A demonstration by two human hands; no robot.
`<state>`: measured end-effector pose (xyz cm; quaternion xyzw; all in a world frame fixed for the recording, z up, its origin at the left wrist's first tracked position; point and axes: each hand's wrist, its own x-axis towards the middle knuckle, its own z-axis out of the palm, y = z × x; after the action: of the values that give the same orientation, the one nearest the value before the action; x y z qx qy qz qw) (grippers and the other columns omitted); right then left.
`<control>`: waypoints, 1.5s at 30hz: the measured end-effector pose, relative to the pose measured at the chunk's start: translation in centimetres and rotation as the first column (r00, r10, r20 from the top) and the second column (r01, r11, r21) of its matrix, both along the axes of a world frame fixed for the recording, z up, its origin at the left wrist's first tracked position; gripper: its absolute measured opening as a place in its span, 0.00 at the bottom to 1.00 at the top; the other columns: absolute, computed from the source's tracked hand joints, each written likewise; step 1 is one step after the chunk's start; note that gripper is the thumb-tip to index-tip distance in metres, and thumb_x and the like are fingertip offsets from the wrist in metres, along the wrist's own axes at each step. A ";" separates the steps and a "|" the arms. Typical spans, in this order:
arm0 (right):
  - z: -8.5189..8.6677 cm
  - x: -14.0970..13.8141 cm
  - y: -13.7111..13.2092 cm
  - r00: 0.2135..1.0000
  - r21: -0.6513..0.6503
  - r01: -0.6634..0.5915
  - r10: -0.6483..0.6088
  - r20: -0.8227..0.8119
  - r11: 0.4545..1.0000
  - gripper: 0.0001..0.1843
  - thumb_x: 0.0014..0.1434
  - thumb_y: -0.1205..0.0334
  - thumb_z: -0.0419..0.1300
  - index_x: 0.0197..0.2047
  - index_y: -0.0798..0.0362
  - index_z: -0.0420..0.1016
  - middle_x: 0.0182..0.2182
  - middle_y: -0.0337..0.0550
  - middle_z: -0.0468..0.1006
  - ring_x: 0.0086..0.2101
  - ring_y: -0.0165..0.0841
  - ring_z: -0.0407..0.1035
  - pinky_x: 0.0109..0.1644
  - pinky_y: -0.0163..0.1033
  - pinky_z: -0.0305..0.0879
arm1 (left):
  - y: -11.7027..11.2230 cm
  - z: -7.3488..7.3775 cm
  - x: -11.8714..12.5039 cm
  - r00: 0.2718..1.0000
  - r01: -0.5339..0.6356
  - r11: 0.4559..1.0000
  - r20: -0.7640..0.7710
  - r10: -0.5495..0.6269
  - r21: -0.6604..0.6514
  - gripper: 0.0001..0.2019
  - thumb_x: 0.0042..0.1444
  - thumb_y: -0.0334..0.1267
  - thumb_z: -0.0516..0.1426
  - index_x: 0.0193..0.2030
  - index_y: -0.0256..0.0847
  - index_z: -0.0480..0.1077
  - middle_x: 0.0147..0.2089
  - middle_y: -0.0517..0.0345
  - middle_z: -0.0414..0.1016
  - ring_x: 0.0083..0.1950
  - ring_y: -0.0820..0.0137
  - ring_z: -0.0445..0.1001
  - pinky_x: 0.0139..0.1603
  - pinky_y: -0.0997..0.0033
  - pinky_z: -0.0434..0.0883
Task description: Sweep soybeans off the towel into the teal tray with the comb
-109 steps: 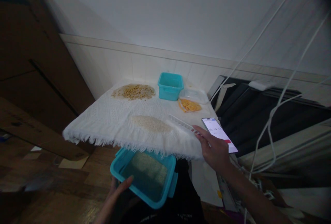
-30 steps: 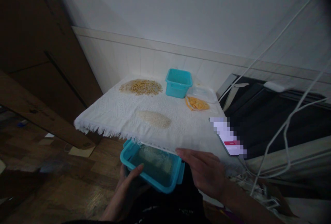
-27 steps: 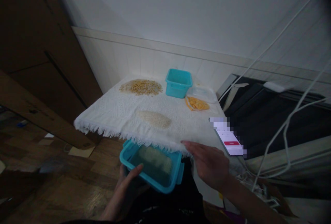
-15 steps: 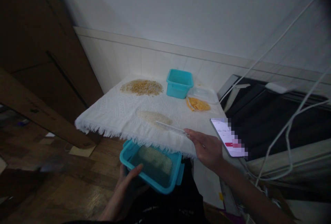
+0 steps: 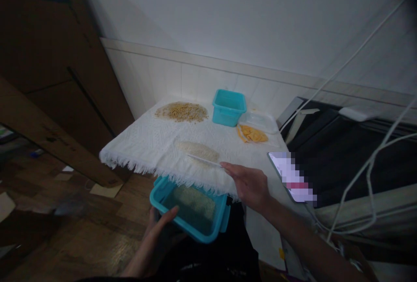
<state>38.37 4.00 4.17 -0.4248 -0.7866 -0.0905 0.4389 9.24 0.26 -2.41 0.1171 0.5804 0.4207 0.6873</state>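
My left hand (image 5: 159, 227) grips the near left side of a turquoise plastic box (image 5: 203, 235), its thumb over the rim. Pale grains like rice (image 5: 192, 199) lie inside. The box sits just under the fringed edge of a white cloth (image 5: 146, 138). In my right hand (image 5: 250, 185) is a thin white flat strip (image 5: 205, 160), seen nearly edge-on and pinched at its right end. It lies at the near side of a low heap of pale grains (image 5: 198, 148) on the cloth; whether it touches them is unclear.
Farther back are a heap of yellowish beans (image 5: 184, 111), a second turquoise box (image 5: 229, 116), a clear lid (image 5: 260, 121) and a crumpled yellow cloth-like thing (image 5: 252, 134). A lit phone (image 5: 286, 173) lies at the right edge, near white cables (image 5: 353, 186).
My right hand has moved left with the white strip along the near side of the grain heap. My left hand still holds the box. The view has shifted slightly.
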 end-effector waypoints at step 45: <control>2.3 -0.9 -8.1 0.984 0.085 0.061 -0.074 0.161 0.995 0.28 0.67 0.82 0.53 0.57 0.44 0.83 0.47 0.34 0.93 0.41 0.29 0.90 0.46 0.32 0.86 | 0.2 0.1 -0.4 0.999 0.021 1.000 0.027 -0.022 0.020 0.45 0.50 0.42 0.78 0.72 0.59 0.64 0.71 0.43 0.76 0.69 0.35 0.80 0.60 0.32 0.83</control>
<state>37.43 -4.09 6.49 -0.4244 -0.8009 -0.1711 0.3862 8.81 0.42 -2.28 0.1245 0.5655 0.4207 0.6984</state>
